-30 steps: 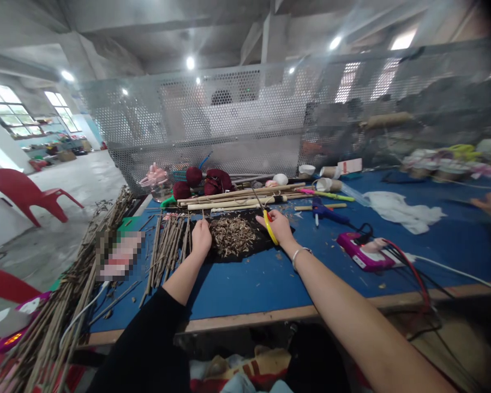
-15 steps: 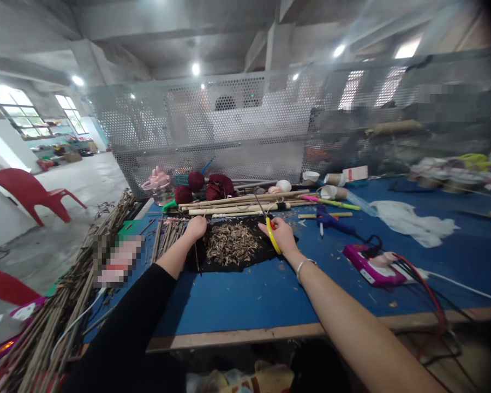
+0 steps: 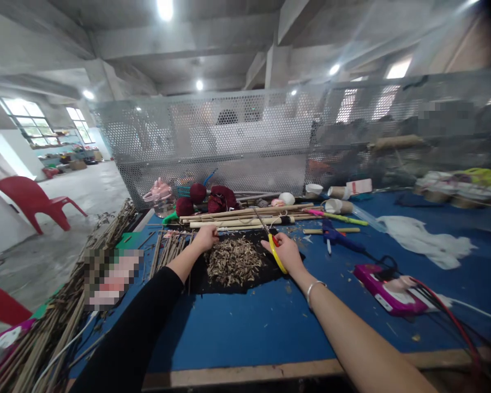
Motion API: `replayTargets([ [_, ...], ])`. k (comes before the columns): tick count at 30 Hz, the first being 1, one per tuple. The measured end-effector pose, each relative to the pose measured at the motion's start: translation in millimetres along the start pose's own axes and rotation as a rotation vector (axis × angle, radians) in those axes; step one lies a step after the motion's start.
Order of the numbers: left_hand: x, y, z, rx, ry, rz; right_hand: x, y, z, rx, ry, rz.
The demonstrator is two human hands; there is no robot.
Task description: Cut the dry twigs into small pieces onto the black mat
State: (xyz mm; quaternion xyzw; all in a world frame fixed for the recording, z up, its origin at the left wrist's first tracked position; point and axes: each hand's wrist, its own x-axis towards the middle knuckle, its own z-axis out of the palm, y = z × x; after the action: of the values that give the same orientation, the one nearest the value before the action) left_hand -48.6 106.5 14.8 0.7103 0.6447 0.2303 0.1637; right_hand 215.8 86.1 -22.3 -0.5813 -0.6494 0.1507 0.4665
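Observation:
My right hand (image 3: 288, 252) is closed around scissors (image 3: 276, 254) with yellow and red handles, their narrow blades pointing up and away to the left. Across from it, my left hand (image 3: 207, 238) has its fingers pinched together; whatever lies between them is too small to make out. Between the hands, a heap of short cut brown stem pieces (image 3: 235, 262) covers the middle of a black cloth (image 3: 200, 281). Thin brown sticks (image 3: 167, 252) lie side by side left of the cloth, near my left wrist.
Bundled long dry stems (image 3: 69, 297) run along the table's left side. Behind the cloth lie pale rods (image 3: 245, 221) and dark red yarn balls (image 3: 221, 198). A blue glue gun (image 3: 339, 238), a purple power strip (image 3: 387, 289) with cables and a white plastic bag (image 3: 423, 234) are to the right.
The view has tilted upward, so the table sits lower in the picture. My left hand has shifted slightly right, toward the heap. The scissors stay in my right hand.

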Motion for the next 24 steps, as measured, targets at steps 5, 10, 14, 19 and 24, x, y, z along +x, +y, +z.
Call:
replayTargets([
  [5, 0, 0, -14.9, -0.165, -0.092, -0.018, 3, 3, 2, 0.003, -0.039, 0.002],
  [10, -3, -9, -39.3, -0.164, -0.217, -0.224, 2, -4, -1, -0.042, -0.063, 0.018],
  [14, -15, -7, -40.0, -0.171, -0.32, -0.297, 2, -5, -1, -0.05, -0.073, 0.019],
  [19, -23, 0, -39.4, -0.272, -0.35, -0.305, 2, -3, 0, -0.043, -0.069, 0.006],
  [24, -23, -3, -37.8, -0.174, -0.347, -0.314, 2, -3, 0, -0.045, -0.081, 0.017],
])
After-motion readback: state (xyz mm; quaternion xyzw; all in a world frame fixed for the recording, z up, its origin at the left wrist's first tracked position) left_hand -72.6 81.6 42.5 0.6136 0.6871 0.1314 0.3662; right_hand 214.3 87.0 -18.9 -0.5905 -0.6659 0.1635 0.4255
